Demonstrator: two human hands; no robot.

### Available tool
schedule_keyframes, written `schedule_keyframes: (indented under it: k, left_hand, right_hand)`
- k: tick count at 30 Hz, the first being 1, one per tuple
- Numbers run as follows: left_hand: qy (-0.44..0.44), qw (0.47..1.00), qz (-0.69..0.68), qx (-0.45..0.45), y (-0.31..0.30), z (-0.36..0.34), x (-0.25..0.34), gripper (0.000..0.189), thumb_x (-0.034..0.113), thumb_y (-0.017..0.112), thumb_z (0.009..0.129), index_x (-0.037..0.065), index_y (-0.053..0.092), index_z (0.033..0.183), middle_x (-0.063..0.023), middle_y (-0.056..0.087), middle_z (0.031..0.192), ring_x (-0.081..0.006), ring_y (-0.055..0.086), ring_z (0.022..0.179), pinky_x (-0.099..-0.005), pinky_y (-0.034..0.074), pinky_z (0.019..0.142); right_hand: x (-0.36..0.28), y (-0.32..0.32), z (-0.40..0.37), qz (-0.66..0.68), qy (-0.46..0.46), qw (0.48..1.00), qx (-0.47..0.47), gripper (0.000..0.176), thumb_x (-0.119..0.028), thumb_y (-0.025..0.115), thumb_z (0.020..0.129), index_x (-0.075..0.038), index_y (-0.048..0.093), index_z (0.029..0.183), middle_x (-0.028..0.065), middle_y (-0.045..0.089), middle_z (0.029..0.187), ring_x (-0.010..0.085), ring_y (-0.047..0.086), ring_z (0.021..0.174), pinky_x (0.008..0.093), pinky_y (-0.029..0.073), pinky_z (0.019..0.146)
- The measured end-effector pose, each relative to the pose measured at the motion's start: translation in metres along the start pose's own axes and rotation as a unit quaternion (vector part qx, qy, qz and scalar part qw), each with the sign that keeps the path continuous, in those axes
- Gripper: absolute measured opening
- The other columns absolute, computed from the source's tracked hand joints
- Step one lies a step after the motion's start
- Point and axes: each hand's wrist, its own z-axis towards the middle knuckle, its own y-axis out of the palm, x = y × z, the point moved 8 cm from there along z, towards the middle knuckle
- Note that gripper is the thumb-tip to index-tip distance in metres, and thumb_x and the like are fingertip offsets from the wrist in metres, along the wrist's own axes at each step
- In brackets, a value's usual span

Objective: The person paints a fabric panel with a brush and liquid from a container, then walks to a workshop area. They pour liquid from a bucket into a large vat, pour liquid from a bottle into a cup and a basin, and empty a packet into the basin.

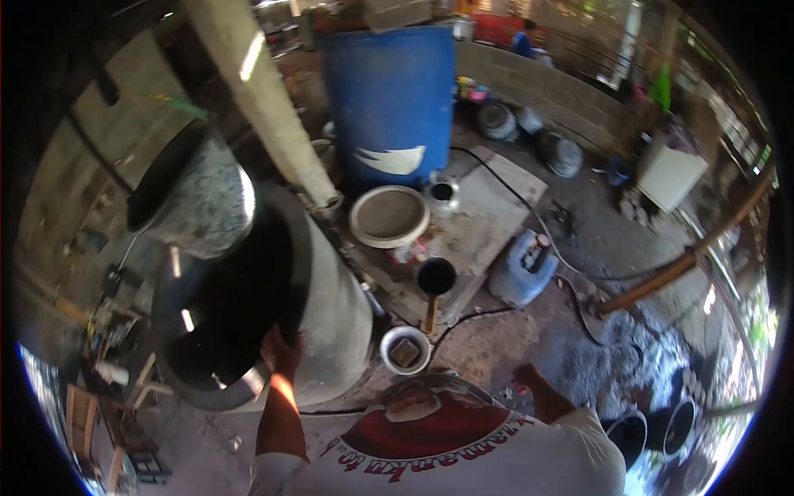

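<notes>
1. Currently the left hand (pixel 281 354) is at the near inner edge of a big grey cylindrical tank (pixel 341 306), appearing to touch its rim; the fingers merge into the dark opening, so whether they grip it or merely lie against it I cannot tell.
2. The right hand (pixel 523 378) hangs out to the other side of the body, above the floor (pixel 480 341) and well apart from the tank. It is small and blurred; I cannot tell whether its fingers are spread or curled.
3. The tank stands upright to the person's left, its dark interior crossed by bright streaks. A speckled grey vessel (pixel 207 202) sits tilted over its far left side; what supports it is unclear.
4. Just right of the tank is a white bowl (pixel 386 355) with a brownish block (pixel 404 353) inside. Just beyond it lies a dark dipper (pixel 436 278), its handle towards the bowl.
5. Farther off, a round pale tray (pixel 389 217) and a silvery pot (pixel 443 193) stand near a tall blue barrel (pixel 389 99).
6. A blue jerrycan (pixel 523 270) stands beside the flat slab (pixel 488 227), with a dark hose (pixel 529 211) running past it.
</notes>
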Motion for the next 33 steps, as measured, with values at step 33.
schedule_keyframes:
  k: [33]
  left_hand:
    - [-0.064, 0.997, -0.033, -0.022, -0.043, 0.003, 0.019, 0.064, 0.052, 0.071, 0.081, 0.005, 0.056, 0.121, -0.0137, 0.06, 0.115, -0.0288, 0.055, 0.116, -0.0424, 0.038, 0.1]
  right_hand:
    - [-0.174, 0.032, -0.085, -0.024, 0.067, 0.99, 0.12, 0.018, -0.02, 0.053, 0.098, -0.007, 0.061, 0.108, 0.0133, 0.069, 0.089, 0.0265, 0.068, 0.068, 0.0439, 0.058, 0.056]
